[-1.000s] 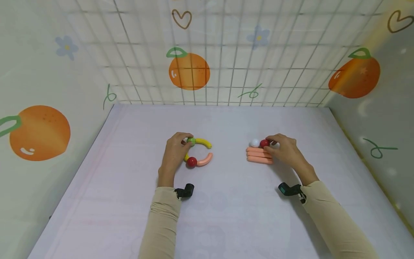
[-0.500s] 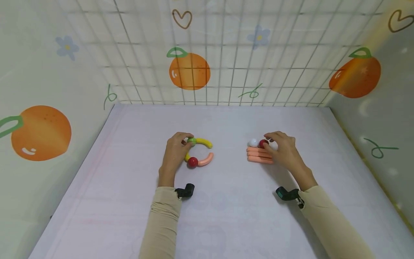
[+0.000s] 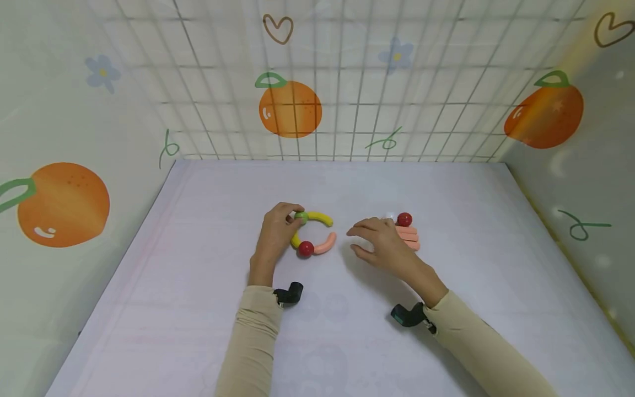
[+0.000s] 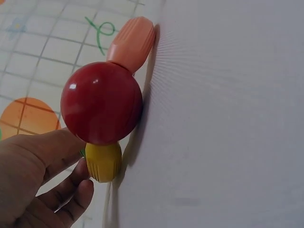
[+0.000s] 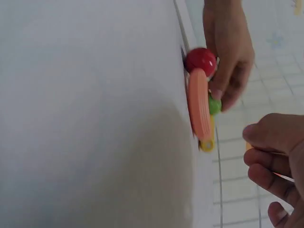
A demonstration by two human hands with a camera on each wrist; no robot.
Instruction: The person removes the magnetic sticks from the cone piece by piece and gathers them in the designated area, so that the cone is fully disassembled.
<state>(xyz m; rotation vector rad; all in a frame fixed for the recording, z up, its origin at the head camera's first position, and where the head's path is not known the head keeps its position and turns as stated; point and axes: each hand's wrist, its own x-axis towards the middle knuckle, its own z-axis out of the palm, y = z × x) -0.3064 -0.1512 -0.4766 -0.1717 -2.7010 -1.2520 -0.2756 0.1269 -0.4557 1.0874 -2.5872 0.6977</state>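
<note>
My left hand (image 3: 275, 234) pinches a green ball (image 3: 301, 216) between thumb and fingers. The ball joins a curved yellow stick (image 3: 319, 218) to a second yellow stick (image 4: 103, 163), partly hidden by that hand. A red ball (image 3: 306, 249) follows, then a curved pink stick (image 3: 325, 243), so the linked pieces form an arc with its gap on the right. My right hand (image 3: 387, 248) is above the table right of this gap, thumb and fingers apart, with nothing visible between them.
Behind my right hand lie several straight pink sticks (image 3: 409, 237), a loose red ball (image 3: 404, 219) and a partly covered white ball (image 3: 389, 215). All rest on a pale table (image 3: 317, 331), with a patterned cloth wall (image 3: 347, 82) at its back.
My right hand has left the loose red ball and moved left toward the arc, its fingers spread. The arc and my left hand have shifted slightly right.
</note>
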